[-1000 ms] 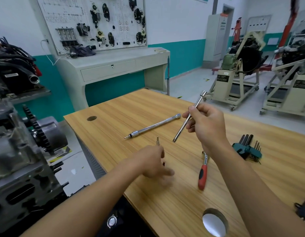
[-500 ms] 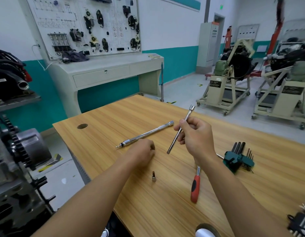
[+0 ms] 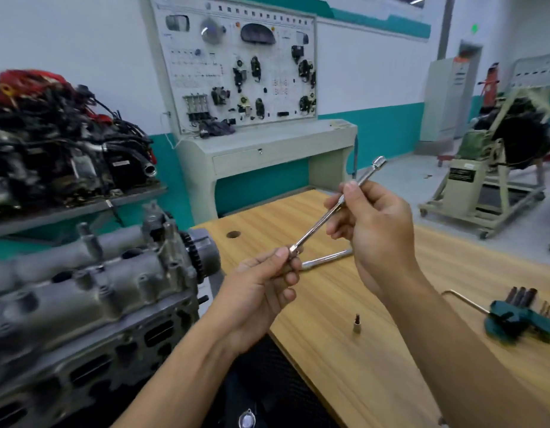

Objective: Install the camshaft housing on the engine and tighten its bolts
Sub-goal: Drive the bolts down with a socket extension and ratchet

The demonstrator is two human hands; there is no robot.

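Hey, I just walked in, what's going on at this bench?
A person is holding a thin metal bar in both hands above the wooden table. Nothing is touching the engine at the left. The right hand grips the bar's upper part and the left hand pinches its lower end. A small socket bit stands on the table near the hands, a second bar lies behind them, and a green key set lies to the right.

I see two hands and forearms, nothing else of person. Left hand (image 3: 261,291) bare, nails short and plain. Right hand (image 3: 378,230) bare, thumbnail short, rounded. Left forearm (image 3: 181,366) uncovered to bottom frame edge. Right forearm (image 3: 471,359) likewise, uncovered to lower right corner.
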